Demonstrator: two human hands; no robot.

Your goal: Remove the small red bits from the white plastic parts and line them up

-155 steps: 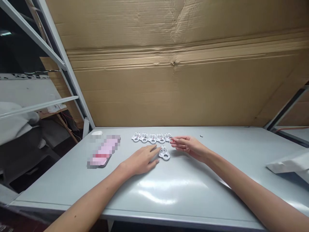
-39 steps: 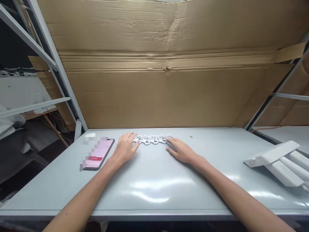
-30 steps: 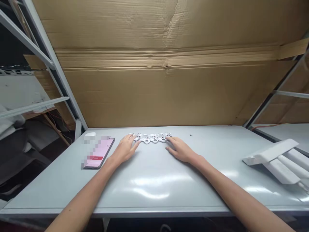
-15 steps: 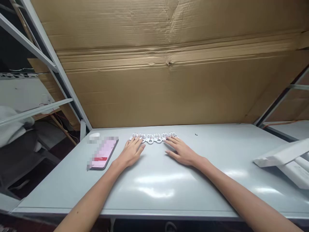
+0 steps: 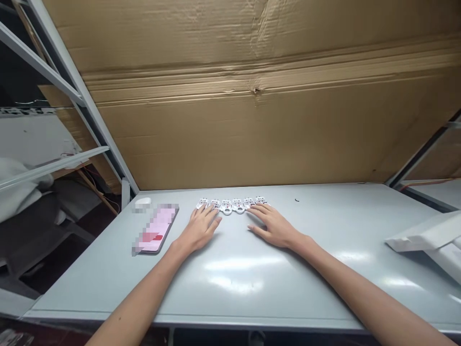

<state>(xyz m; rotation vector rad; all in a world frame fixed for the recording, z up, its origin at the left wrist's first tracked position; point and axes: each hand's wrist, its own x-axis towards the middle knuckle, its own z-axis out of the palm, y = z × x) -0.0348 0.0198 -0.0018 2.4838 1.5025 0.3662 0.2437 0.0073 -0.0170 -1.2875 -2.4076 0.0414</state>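
Several small white plastic parts with ring-shaped ends lie side by side in a row [image 5: 232, 205] near the far edge of the grey table [image 5: 252, 283]. My left hand [image 5: 199, 228] lies flat with its fingers stretched out, fingertips touching the left end of the row. My right hand [image 5: 272, 225] also lies flat and spread, fingertips at the right end of the row. Neither hand holds anything.
A phone [image 5: 155, 228] with a pink screen lies left of my left hand, and a small white object [image 5: 143, 201] sits behind it. White foam strips [image 5: 425, 236] rest at the table's right. A cardboard sheet [image 5: 259, 110] walls off the back. A tiny dark speck [image 5: 297, 200] lies right of the row.
Five seconds ago one part lay apart in front of the row; it now sits in the row. Both hands moved up to the row's ends and stay flat there.
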